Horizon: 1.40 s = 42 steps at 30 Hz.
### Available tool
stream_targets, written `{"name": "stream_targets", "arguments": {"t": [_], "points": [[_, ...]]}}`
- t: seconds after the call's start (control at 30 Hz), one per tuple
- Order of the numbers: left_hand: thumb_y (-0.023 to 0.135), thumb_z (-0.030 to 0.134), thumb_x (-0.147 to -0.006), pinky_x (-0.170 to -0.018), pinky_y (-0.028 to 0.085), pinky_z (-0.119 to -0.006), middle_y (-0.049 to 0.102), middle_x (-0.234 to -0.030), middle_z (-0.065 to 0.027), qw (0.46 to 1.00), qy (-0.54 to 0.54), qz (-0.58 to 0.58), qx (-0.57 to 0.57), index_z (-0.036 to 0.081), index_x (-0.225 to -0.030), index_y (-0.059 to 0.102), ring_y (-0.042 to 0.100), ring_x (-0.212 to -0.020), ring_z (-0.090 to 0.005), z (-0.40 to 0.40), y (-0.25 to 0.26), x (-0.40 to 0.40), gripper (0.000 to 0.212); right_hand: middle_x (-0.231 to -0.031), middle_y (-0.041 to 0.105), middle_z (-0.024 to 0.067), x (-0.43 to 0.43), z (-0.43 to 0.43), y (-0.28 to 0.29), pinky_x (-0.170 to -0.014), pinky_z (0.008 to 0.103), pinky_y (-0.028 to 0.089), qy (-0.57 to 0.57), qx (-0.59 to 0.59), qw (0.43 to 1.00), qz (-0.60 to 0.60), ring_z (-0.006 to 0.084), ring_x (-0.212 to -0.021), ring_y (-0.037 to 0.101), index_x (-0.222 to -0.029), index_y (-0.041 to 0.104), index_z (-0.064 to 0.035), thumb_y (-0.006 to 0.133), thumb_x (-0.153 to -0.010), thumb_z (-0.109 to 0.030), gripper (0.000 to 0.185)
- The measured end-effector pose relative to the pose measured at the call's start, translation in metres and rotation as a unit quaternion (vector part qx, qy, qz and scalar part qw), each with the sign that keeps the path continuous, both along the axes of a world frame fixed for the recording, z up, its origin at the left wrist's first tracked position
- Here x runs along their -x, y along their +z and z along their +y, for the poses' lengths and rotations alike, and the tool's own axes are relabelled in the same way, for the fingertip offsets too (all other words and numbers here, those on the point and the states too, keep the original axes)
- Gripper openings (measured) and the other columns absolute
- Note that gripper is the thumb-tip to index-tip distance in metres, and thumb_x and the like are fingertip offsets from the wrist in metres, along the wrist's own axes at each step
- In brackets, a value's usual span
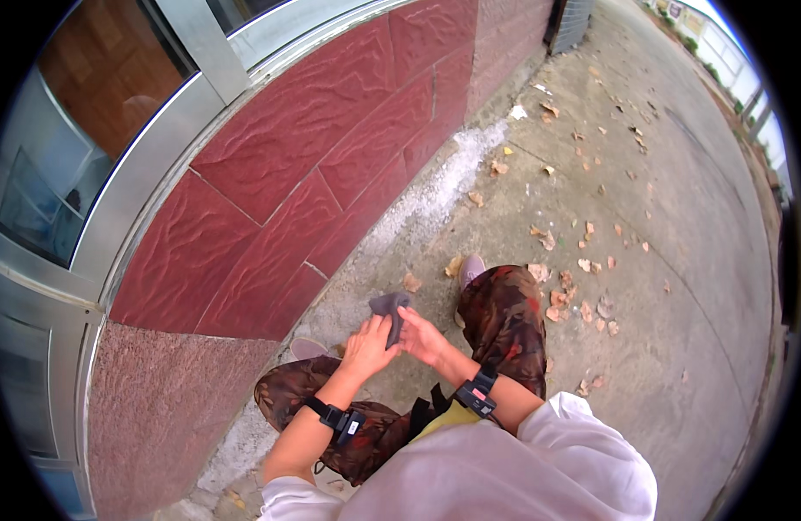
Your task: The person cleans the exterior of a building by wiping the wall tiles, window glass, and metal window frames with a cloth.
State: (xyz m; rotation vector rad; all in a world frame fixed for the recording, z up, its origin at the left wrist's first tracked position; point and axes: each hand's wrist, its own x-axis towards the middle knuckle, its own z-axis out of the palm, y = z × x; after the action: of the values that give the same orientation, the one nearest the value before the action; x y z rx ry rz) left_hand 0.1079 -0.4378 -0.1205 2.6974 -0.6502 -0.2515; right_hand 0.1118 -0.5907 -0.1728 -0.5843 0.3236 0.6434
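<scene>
A dark grey cloth point(390, 306) is bunched between my two hands, in front of my knees. My left hand point(368, 348) grips it from the left, with its fingers over the lower part. At the cloth's right edge, my right hand point(424, 335) has its thumb and fingers on the fabric, palm partly turned up. The cloth's upper end folds over above my fingers. Some of it is hidden behind my left hand.
To the left stands a wall of red stone tiles point(296, 143) below metal-framed window panes point(107, 98). Whitish residue point(433, 182) runs along its foot. Dry leaves point(560, 298) lie scattered over the concrete ground point(661, 215). Black devices point(476, 397) are strapped to my forearms.
</scene>
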Motion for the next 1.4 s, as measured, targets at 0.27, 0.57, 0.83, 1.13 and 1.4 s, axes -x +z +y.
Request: {"name": "stream_targets", "arguments": {"t": [0.27, 0.57, 0.83, 1.13, 1.4], "points": [[0.064, 0.015, -0.072, -0.072, 0.050, -0.049, 0.056, -0.099, -0.0144, 0.999, 0.008, 0.033, 0.038, 0.007, -0.106, 0.052, 0.060, -0.085, -0.0379, 0.016, -0.011, -0.015, 0.037, -0.115, 0.052, 0.0002, 0.005, 0.002, 0.004, -0.089, 0.0432, 0.047, 0.026, 0.022, 0.999, 0.013, 0.0212, -0.106, 0.055, -0.124, 0.044, -0.0190, 0.061, -0.089, -0.033, 0.041], [0.060, 0.014, -0.076, -0.073, 0.048, -0.048, 0.056, -0.097, -0.0153, 0.992, -0.085, 0.096, -0.005, 0.001, -0.105, 0.052, 0.059, -0.089, -0.0367, 0.012, -0.011, -0.020, 0.033, -0.124, 0.050, 0.0037, 0.008, -0.002, -0.007, -0.091, 0.0422, 0.047, 0.089, 0.069, 0.994, -0.015, 0.0203, -0.113, 0.052, -0.130, 0.035, -0.0146, 0.063, -0.087, -0.039, 0.056], [0.063, 0.023, -0.078, -0.074, 0.049, -0.047, 0.057, -0.096, -0.0146, 0.993, -0.083, 0.088, -0.011, 0.003, -0.108, 0.053, 0.060, -0.090, -0.0353, 0.012, -0.008, -0.015, 0.037, -0.120, 0.052, 0.0017, 0.009, 0.004, -0.015, -0.085, 0.0394, 0.048, 0.076, 0.082, 0.994, 0.011, 0.0174, -0.108, 0.053, -0.127, 0.038, -0.0156, 0.064, -0.086, -0.040, 0.054], [0.063, 0.028, -0.082, -0.076, 0.049, -0.044, 0.061, -0.100, -0.0122, 0.988, -0.084, 0.126, 0.033, 0.014, -0.122, 0.054, 0.061, -0.093, -0.0324, 0.019, 0.013, -0.024, 0.043, -0.103, 0.061, 0.0043, -0.001, 0.002, -0.038, -0.065, 0.0299, 0.053, -0.037, 0.093, 0.986, 0.135, 0.0174, -0.085, 0.063, -0.117, 0.049, -0.0124, 0.056, -0.086, -0.020, 0.033], [0.062, 0.025, -0.083, -0.076, 0.050, -0.044, 0.062, -0.099, -0.0156, 0.992, -0.027, 0.106, -0.055, 0.012, -0.121, 0.054, 0.061, -0.094, -0.0325, 0.035, 0.010, -0.026, 0.040, -0.100, 0.061, 0.0068, -0.159, -0.010, 0.054, -0.063, 0.0309, 0.050, -0.283, 0.276, 0.915, -0.073, 0.0181, -0.087, 0.063, -0.118, 0.046, -0.0130, 0.053, -0.083, -0.008, 0.037]]}}
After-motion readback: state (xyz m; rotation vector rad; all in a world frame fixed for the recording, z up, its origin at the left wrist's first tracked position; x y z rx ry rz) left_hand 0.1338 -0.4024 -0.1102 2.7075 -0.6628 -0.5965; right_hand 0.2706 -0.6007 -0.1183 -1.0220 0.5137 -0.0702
